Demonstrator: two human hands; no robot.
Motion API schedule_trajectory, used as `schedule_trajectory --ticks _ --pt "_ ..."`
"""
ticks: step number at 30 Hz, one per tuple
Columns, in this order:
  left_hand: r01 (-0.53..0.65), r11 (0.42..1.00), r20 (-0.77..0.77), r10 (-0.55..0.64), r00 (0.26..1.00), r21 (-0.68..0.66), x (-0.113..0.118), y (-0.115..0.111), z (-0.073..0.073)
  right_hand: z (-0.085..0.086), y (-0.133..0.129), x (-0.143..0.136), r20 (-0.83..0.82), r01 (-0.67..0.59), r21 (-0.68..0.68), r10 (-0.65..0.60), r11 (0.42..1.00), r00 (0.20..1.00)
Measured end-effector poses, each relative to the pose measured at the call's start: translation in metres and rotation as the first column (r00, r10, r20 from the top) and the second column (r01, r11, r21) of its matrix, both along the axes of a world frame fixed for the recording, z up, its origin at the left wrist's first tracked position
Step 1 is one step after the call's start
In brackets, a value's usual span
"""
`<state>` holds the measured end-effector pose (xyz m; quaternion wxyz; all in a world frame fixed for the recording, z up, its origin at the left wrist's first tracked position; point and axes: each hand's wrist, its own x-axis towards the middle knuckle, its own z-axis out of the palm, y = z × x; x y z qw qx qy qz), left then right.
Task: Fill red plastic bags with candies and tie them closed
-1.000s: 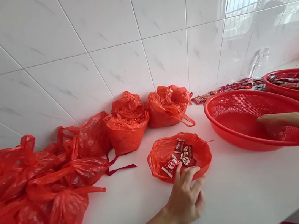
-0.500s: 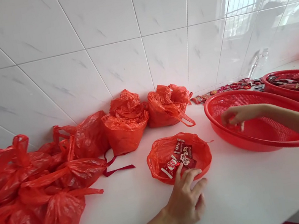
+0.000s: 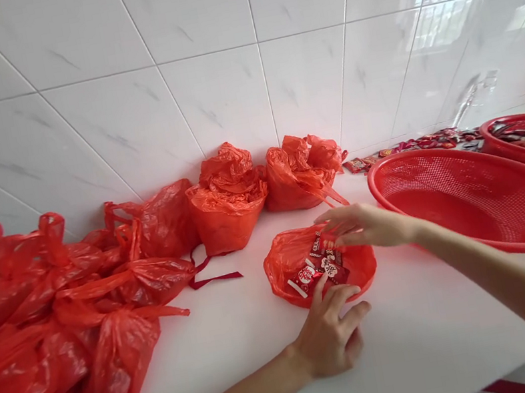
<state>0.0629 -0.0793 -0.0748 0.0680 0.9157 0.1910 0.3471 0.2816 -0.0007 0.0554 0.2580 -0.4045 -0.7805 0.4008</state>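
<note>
A red plastic bag (image 3: 280, 254) stands open on the white counter, its rim folded down. Inside lie several small snack packets (image 3: 334, 270) in dark red and white wrappers. My left hand (image 3: 334, 329) rests at the near rim with fingers apart, the index finger reaching over the edge. Above the bag's far right side is my right hand (image 3: 366, 225), fingers stretched out. Just below those fingers a red packet (image 3: 332, 242) shows, blurred; it seems to be loose. To the right of the bag stands a red oval plastic basket (image 3: 477, 206) with perforated sides.
Tied red bags (image 3: 110, 345) are heaped on the left. Two fuller bags (image 3: 229, 212) stand against the tiled wall (image 3: 204, 10). A dark red ribbon (image 3: 216, 278) lies before them. Behind the basket are loose packets (image 3: 416, 143) and a second basket (image 3: 492, 129) of packets.
My right hand has moved left from inside the oval basket to above the bag. My left hand stays at the bag's near rim. The camera view has shifted slightly.
</note>
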Motion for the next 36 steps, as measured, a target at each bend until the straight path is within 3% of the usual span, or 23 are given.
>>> schedule_trajectory --ticks 3,7,13,21,29,36 --pt "0.006 1.000 -0.004 -0.006 1.000 0.009 0.000 0.000 0.000 -0.015 -0.008 -0.019 0.137 -0.048 0.139 0.029 0.989 0.990" --pt "0.025 1.000 -0.004 -0.025 1.000 0.016 0.001 0.001 0.003 -0.033 -0.015 -0.020 0.221 -0.048 0.194 0.004 0.980 0.975" --pt "0.067 0.998 0.023 -0.067 0.997 0.009 0.002 0.002 0.009 -0.066 -0.015 -0.016 0.307 0.124 0.291 -0.215 0.949 0.927" --pt "0.034 0.999 0.008 -0.035 0.999 0.006 0.002 0.001 0.011 -0.076 -0.012 -0.034 0.333 0.185 0.272 -0.273 0.944 0.903" --pt "-0.108 0.991 -0.051 0.104 0.993 -0.083 0.000 0.000 0.014 -0.089 -0.007 -0.027 -0.010 0.356 0.268 -0.367 0.895 0.930" --pt "-0.091 0.987 -0.057 0.084 0.995 -0.135 -0.001 -0.001 0.016 -0.088 -0.009 -0.025 -0.304 0.518 0.051 -0.481 0.854 0.822"
